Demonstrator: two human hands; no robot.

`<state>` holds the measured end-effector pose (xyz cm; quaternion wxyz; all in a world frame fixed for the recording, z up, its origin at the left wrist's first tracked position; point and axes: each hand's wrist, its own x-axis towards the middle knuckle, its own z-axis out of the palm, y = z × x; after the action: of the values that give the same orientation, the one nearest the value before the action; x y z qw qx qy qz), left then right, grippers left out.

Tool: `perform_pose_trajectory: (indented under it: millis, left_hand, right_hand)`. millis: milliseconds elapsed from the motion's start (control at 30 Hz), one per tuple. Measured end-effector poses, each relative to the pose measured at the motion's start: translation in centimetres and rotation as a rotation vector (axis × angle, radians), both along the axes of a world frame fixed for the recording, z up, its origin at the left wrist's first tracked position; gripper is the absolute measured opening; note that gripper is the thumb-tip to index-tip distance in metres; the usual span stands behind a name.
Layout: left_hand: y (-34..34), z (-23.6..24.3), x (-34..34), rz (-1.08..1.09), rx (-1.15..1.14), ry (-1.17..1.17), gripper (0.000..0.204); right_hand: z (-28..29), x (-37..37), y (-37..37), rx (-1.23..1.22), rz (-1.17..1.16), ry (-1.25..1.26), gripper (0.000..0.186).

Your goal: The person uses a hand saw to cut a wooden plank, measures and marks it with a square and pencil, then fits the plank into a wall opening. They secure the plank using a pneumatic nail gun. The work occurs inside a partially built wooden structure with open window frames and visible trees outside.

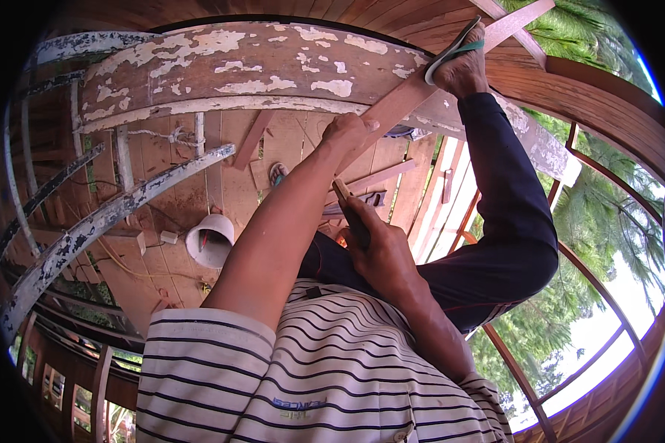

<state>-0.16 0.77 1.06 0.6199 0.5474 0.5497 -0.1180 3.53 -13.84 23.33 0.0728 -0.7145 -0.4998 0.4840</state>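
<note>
My left hand is closed around a long reddish-brown wooden board, which slants across a thick beam with peeling white paint. My foot in a green-strapped flip-flop presses on the board farther up. Close to the board's near end, my right hand grips a dark hand tool with a tan upper end. The fingers hide much of this tool, so its kind is unclear. Whether its tip touches the board cannot be told.
A white bucket with something red inside stands on the plank floor at left. Curved, paint-worn timbers rise beside it. Loose wood strips lie below the beam. Open framing and green trees are at right.
</note>
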Motion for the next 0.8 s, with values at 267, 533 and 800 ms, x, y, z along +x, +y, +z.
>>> perform_pose_trajectory:
  millis: [267,533,800]
  left_hand:
    - [0.0,-0.3,0.2,0.009,-0.059,0.042,0.076]
    - [0.2,0.1,0.1,0.016,-0.021,0.008,0.074]
    - [0.5,0.1,0.5,-0.012,-0.053,0.02,0.072]
  right_hand:
    - [7.2,4.1,-2.2,-0.059,-0.033,0.103,0.052]
    - [9.0,3.1,-0.2,-0.058,-0.017,0.064,0.053]
    - [-4.7,0.0,-1.4,-0.057,0.034,-0.064,0.049]
